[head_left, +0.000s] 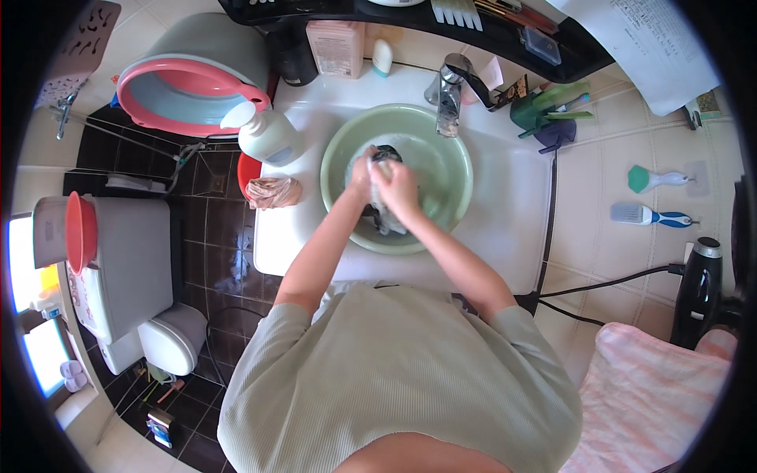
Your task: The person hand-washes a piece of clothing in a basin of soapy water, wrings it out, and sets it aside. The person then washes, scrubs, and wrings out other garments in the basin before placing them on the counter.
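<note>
A pale green basin [465, 181] of cloudy water stands in the white sink below the faucet [448, 98]. Over its left half, my left hand [362, 175] and my right hand [397, 189] are pressed close together, fingers closed on a wet, dark-and-light cloth [385, 153]. Part of this cloth shows above the hands, and more hangs below them toward the basin's near rim. Whitish suds cling around it. My fingers hide its middle, so what kind of garment it is cannot be told.
Left of the basin stand a white pump bottle [266, 135], a crumpled beige cloth [274, 192] and a pink-rimmed grey tub [189, 87]. A cup of toothbrushes [536, 110] is at the right back. A black shelf [378, 17] overhangs the back; a hair dryer [697, 292] hangs right.
</note>
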`<state>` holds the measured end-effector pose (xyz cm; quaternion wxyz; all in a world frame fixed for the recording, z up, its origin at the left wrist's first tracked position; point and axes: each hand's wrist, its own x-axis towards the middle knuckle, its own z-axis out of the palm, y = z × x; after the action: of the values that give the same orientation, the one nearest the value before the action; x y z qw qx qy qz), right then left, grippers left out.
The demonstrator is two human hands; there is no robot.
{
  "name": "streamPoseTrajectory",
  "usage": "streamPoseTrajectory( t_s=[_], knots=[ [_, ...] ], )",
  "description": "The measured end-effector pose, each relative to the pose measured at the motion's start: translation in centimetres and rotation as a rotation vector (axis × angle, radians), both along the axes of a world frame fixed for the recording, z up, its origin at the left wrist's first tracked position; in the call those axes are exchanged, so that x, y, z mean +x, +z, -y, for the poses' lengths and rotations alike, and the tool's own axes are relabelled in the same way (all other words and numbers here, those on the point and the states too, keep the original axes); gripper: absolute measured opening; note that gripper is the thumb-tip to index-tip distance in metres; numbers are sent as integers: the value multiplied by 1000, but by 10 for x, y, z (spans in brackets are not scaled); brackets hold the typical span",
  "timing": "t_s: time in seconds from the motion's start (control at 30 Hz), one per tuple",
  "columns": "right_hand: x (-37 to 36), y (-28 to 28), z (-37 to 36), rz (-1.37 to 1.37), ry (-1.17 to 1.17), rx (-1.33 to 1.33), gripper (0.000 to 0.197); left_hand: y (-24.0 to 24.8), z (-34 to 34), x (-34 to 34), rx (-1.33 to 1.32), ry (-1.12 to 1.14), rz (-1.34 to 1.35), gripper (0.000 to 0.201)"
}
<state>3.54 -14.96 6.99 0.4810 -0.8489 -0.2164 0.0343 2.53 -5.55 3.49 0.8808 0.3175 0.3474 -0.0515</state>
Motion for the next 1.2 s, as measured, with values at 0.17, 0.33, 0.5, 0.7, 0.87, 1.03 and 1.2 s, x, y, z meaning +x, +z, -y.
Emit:
streamPoseTrajectory(
  t_s=[0.17,0.33,0.5,0.7,0.87,1.03,1.2],
  knots=[
    [34,2,2,-130,-129,18,38,22,18,2,328,-39,-71,44],
    [-4,14,-3,26,13,-47,35,2,-7,2,-193,-87,-17,43],
    [33,1,1,-136,-56,-85,35,-8,23,-8,109,-52,2,40],
    [9,-4,18,-409,74,-21,37,10,0,-16,4,-113,-135,46],
    [57,-25,44,-749,114,-72,42,-21,-19,-22,532,-208,-35,49],
    [62,-38,42,-16,50,-327,55,-8,-15,-29,1677,-674,-272,68],
    [51,-61,7,284,154,-489,65,-20,17,-35,1997,-952,-375,77]
  ],
)
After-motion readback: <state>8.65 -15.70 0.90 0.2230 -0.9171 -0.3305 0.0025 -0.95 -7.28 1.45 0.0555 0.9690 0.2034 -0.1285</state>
